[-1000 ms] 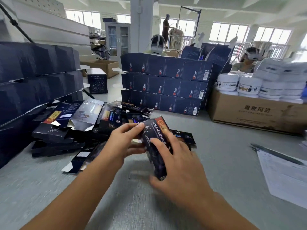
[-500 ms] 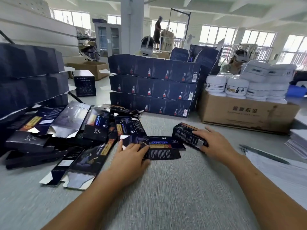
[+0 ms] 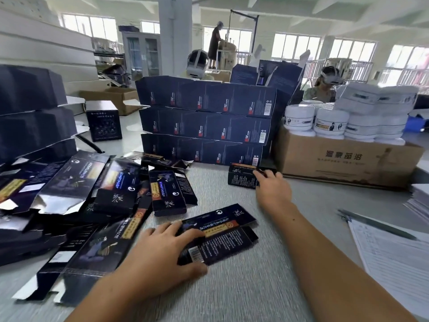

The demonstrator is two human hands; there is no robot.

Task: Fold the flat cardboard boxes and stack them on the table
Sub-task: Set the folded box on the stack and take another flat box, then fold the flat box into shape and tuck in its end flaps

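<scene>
Grey table (image 3: 232,296) space at the left is taken up by a heap (image 3: 81,194) of unfolded boxes. One flat box (image 3: 222,235) is laid apart near the middle, its left end pressed down by the left hand (image 3: 162,254), fingers spread and nearly straight. A folded box (image 3: 240,176) is set farther back, just beside a carton (image 3: 343,161) topped with jars (image 3: 329,122). Its right end is touched by the right hand (image 3: 275,189), fingers bent; whether it is gripped cannot be told.

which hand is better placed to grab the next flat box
Left: the left hand lies on the flat box; the right hand is stretched out at the folded box by the stack.
</scene>
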